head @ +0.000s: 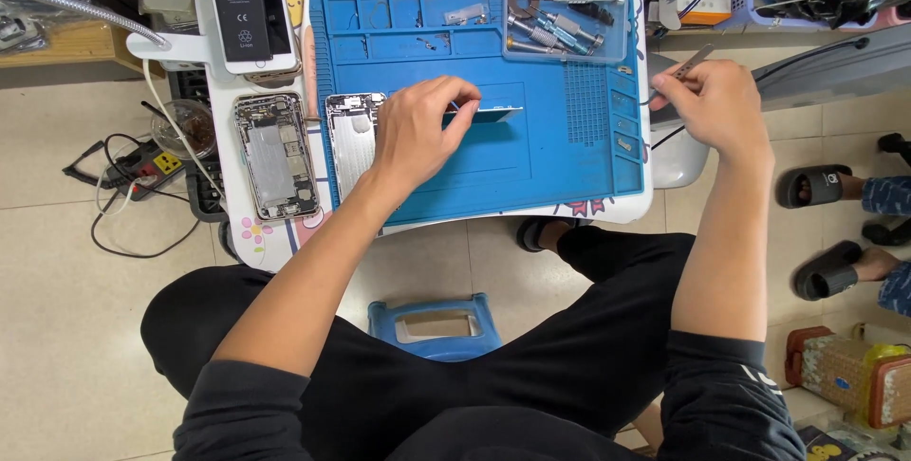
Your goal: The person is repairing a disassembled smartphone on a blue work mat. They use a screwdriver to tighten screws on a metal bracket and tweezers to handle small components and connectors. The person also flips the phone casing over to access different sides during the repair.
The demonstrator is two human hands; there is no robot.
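My left hand (418,134) rests on the blue repair mat (560,153), its fingertips pinching a thin flat silver part (489,113) near the mat's middle. An opened phone housing (353,138) lies just left of that hand, partly under it. My right hand (716,110) hovers past the mat's right edge and grips metal tweezers (691,64), tips pointing up and right.
A second opened phone body (275,155) lies on the white table's left side. A phone with a black battery (249,6) stands at the back left. A clear tray of screwdriver bits (565,20) sits at the mat's back right. Another person's sandalled feet (830,229) are at right.
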